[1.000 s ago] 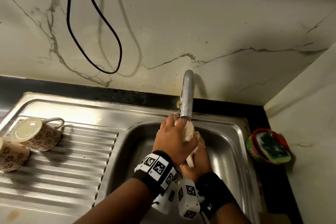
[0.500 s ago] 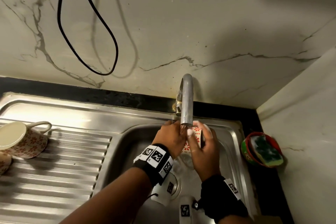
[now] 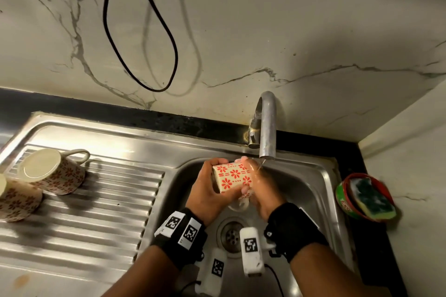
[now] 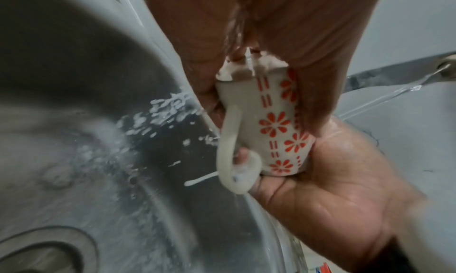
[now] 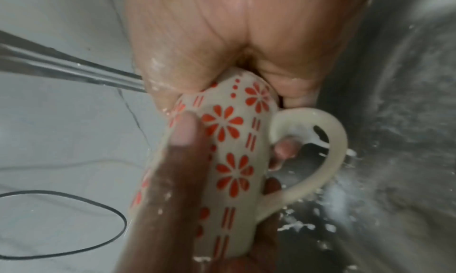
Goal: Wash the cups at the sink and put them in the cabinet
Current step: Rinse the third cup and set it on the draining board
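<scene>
Holding: my left hand and my right hand both wrapped the cup at the centre of the frame, above the sink basin.
Cup: cream with red flowers, lying on its side — handle pointing down toward the drain.
Left grip: fingers curled round the cup's left end, thumb across the flowered wall in the right wrist view.
Right grip: palm and fingers closed over the cup's right end; one fingertip poked through the handle loop.
Water: a thin stream fell from the tap, upper centre-right, onto my right hand just beside the cup.
Suds: white foam clung to the cup's rim and handle, with splashes on the basin wall.
Other cups: two flowered cups sat upside down on the ribbed drainboard at the left edge, touching each other.
Sponge: a green-and-yellow sponge lay in a red-rimmed dish at the right — well apart from my hands.
Wall: a black cable looped down the marble at upper left.
</scene>
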